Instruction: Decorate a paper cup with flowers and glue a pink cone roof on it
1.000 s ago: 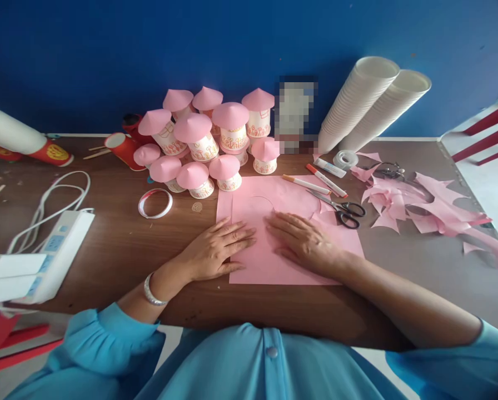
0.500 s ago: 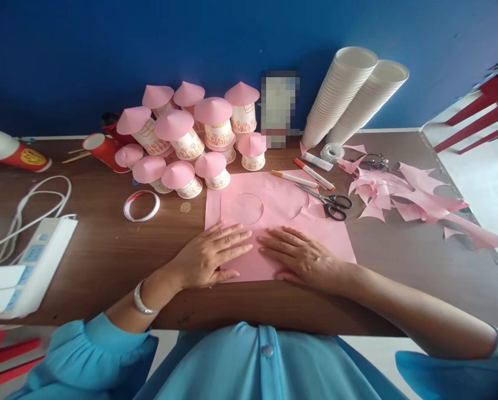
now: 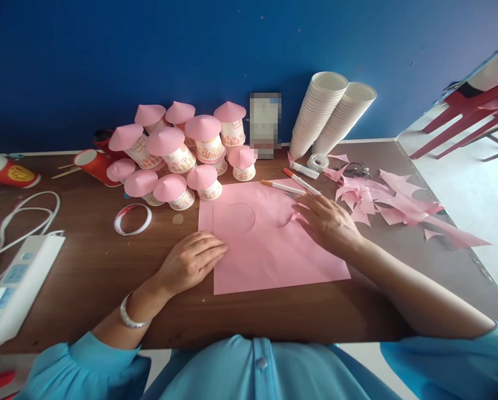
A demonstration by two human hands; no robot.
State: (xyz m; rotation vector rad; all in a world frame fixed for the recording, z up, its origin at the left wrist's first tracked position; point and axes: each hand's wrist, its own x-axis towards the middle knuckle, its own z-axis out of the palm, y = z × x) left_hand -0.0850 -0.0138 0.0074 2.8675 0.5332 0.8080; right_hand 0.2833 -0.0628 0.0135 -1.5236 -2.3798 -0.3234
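A pink sheet of paper [image 3: 269,264] lies on the table. A drawn circle [image 3: 255,218] shows on its left half, and part of a second curve on its right. My left hand [image 3: 193,258] rests at the sheet's left edge, fingers lying together and holding nothing. Over the right part of the sheet, my right hand [image 3: 330,222] reaches across the scissors, fingers stretched out. Only the tip of the scissors [image 3: 290,195] shows; the handles are hidden under that hand. Two markers, one orange-capped [image 3: 301,181] and one tan-capped [image 3: 283,187], lie just beyond its fingers.
Paper cups with pink cone roofs [image 3: 169,141] stand at the back left. A tape ring [image 3: 133,231] lies before them. Two stacks of white cups [image 3: 319,114] lean at the back. Pink scraps [image 3: 407,197] lie right; a power strip [image 3: 28,289] lies left.
My right hand has moved from the middle of the sheet up and right, over the scissors. My left hand has slid left to the sheet's edge. The camera view has shifted slightly.
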